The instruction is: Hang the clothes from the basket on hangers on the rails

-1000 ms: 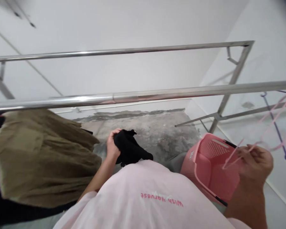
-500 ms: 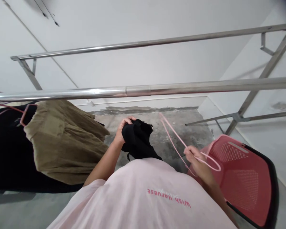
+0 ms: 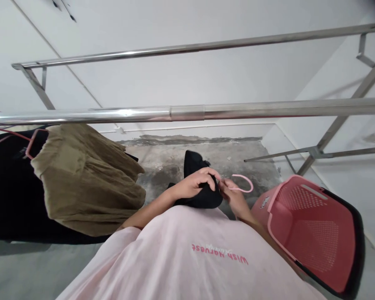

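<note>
Black cloth (image 3: 208,196) hangs bunched in front of my pink shirt, and my left hand (image 3: 195,183) is closed on its upper edge. Right beside it, my right hand (image 3: 233,196) grips a pink hanger (image 3: 248,185) at the neck. The curved hook sticks out to the right; the rest of the hanger is mostly hidden by the cloth and my hands. My fingertips nearly meet at the cloth's edge.
A metal rail (image 3: 121,114) crosses in front of me, with another rail (image 3: 143,52) behind. An olive skirt (image 3: 87,183) and black clothing (image 3: 12,191) hang at the left. A pink basket (image 3: 312,233) with a black handle stands at the right.
Both hands have come together. My right hand has moved left with the hanger, whose body is now largely out of sight. My left hand and the black cloth have shifted right.
</note>
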`<state>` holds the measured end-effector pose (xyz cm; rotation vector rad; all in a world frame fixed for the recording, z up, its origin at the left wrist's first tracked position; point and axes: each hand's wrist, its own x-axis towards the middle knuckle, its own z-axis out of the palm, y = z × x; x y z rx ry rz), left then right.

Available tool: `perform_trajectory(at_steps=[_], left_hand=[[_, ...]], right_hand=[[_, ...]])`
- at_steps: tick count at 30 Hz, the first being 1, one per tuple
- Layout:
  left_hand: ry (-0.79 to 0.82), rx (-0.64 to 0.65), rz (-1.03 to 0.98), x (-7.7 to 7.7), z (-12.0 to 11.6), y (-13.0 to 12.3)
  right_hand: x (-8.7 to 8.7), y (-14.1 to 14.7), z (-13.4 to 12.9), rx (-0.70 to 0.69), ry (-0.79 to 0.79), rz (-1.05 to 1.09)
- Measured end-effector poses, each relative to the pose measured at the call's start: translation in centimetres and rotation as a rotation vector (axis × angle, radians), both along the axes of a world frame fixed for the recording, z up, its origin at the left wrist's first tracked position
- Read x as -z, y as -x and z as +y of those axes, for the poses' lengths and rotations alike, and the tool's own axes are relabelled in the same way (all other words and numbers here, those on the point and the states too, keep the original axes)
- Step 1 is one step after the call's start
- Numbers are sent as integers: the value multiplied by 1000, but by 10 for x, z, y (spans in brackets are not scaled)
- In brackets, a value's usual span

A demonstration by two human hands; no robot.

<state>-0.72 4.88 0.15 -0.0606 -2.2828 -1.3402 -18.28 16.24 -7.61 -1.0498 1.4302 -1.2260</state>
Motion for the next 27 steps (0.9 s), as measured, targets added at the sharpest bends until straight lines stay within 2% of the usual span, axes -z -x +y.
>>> perform_trajectory(at_steps=[3, 4, 6, 8, 10, 13, 15, 17, 19, 21, 24, 27], left_hand=[[44, -184, 34, 22, 6, 9], [-3, -249, 76, 34, 6, 10], [-201, -311, 155, 58, 3, 10], [-435, -256, 135, 82, 0, 8], [-545, -167, -52, 99, -1, 7], [-434, -144, -384, 114, 1, 7], [-324, -247, -493, 121, 1, 7], [-292, -373, -501, 127, -2, 8], [-304, -469, -439, 129, -6, 6], [-267, -518, -348, 123, -9, 1], [-149, -513, -204, 93, -8, -9], [-98, -326, -84, 57, -3, -15]], right_hand=[[-11, 4, -6, 215, 192, -141], [-17, 6, -6, 255, 270, -165], [-29, 6, -5, 291, 405, -208], [-39, 2, -6, 303, 500, -219], [-45, -3, -9, 307, 595, -209], [-54, -7, -17, 311, 760, -225], [-61, -5, -23, 332, 843, -246], [-67, 0, -27, 391, 886, -245], [-70, 9, -31, 479, 904, -223], [-69, 19, -35, 576, 905, -182], [-62, 34, -39, 713, 929, -103], [-58, 42, -42, 867, 966, -29]])
